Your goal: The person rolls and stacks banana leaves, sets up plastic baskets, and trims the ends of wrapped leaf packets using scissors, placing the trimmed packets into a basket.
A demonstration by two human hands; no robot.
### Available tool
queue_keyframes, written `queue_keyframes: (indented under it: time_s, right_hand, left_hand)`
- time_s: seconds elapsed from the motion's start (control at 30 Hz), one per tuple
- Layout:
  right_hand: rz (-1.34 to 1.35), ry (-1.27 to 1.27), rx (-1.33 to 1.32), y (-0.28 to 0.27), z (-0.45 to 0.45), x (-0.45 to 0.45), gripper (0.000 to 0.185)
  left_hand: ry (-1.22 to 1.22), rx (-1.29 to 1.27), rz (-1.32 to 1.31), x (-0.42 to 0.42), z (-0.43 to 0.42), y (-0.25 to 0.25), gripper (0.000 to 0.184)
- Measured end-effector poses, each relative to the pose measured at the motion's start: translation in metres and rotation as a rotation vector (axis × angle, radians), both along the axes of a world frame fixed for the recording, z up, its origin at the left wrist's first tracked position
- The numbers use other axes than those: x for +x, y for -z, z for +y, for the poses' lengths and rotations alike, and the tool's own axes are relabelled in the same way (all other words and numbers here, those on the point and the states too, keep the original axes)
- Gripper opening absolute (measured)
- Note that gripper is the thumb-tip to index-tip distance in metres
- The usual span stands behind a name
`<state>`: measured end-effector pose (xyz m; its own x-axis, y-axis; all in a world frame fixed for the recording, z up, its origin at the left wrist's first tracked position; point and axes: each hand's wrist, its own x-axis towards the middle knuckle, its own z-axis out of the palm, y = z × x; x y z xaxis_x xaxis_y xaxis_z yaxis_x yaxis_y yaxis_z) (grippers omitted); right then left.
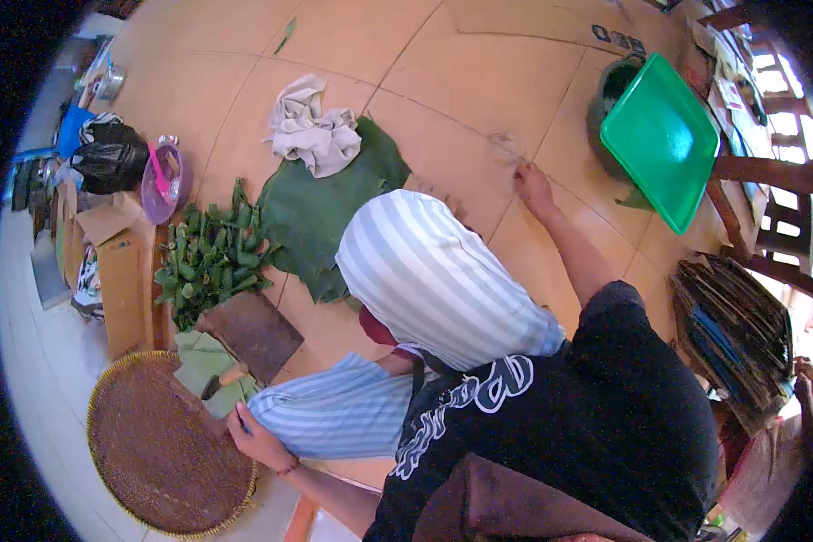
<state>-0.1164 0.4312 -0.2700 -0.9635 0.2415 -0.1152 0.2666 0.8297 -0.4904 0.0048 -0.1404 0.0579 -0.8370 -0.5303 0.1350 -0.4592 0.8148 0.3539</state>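
My right hand [535, 191] is stretched out over the tiled floor, fingers pinched at thin pale strands [508, 144], which are blurred. Low beside my striped trouser leg [334, 411], my left hand [260, 441] has thumb and fingers apart, close to the cut green leaf pieces [203, 363]. On those pieces lies a knife with a wooden handle [232, 374]. Large green leaves [321, 212] are spread on the floor ahead of my knees, partly hidden by my leg. A crumpled pale cloth [312, 131] rests on their far edge.
Left are a pile of green leaf-wrapped bundles [212, 257], a brown board [251, 334], a round woven tray [154, 443] and a purple basin [163, 212]. Right, a green tray [664, 140] tilts on a dark tub [605, 126], near stacked cardboard [732, 334]. Another person's hand [802, 370] shows far right.
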Motion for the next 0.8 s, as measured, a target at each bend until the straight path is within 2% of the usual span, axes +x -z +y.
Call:
queue_keyframes:
  time_s: [0.1,0.2,0.3,0.4,0.5,0.6,0.7,0.8]
  right_hand:
    - [0.127,-0.019,0.202,0.019,-0.01,0.001,0.011]
    - [0.132,-0.139,0.308,0.018,-0.008,0.002,0.01]
    - [0.23,0.109,0.143,0.005,0.001,0.02,0.009]
    - [-0.06,0.318,0.134,-0.008,0.021,0.051,0.012]
    - [-0.238,0.261,0.023,-0.02,0.026,0.062,0.021]
    - [0.046,0.014,0.364,-0.002,-0.001,0.046,0.043]
    - [0.055,0.048,0.391,-0.021,-0.034,0.027,0.065]
    - [-0.098,0.039,0.308,-0.038,-0.046,0.019,0.071]
  left_hand:
    - [-0.025,0.042,-0.027,0.001,-0.002,-0.001,0.034]
    - [-0.083,0.059,-0.074,0.0,0.0,-0.004,0.028]
    - [-0.075,0.049,-0.062,0.004,-0.005,0.0,0.029]
    - [-0.16,0.013,-0.099,0.005,-0.005,0.001,0.03]
    - [-0.12,0.112,-0.071,0.008,-0.01,0.004,0.03]
    - [-0.085,0.132,-0.094,0.008,-0.013,0.003,0.03]
    - [-0.081,0.124,-0.132,0.006,-0.007,-0.005,0.03]
    - [-0.058,0.101,-0.107,0.01,-0.009,-0.002,0.029]
